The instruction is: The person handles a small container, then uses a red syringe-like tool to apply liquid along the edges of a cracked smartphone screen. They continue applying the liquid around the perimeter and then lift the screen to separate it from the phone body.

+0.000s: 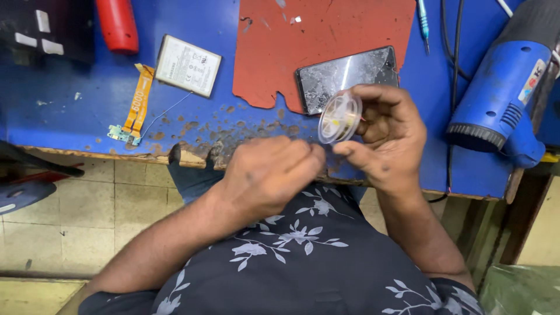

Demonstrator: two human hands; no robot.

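Worn blue workbench, chipped front edge, tiled floor below | right hand fingers grasp a small clear round plastic spool, held just above the bench edge | left hand fingertips pinched together beside the spool; what they pinch is too fine to make out | cracked dark phone on red mat behind | blue heat gun cut off at right.

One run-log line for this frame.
right hand: holds small clear plastic spool | left hand: pinched closed beside spool | cracked black phone: lies on red mat
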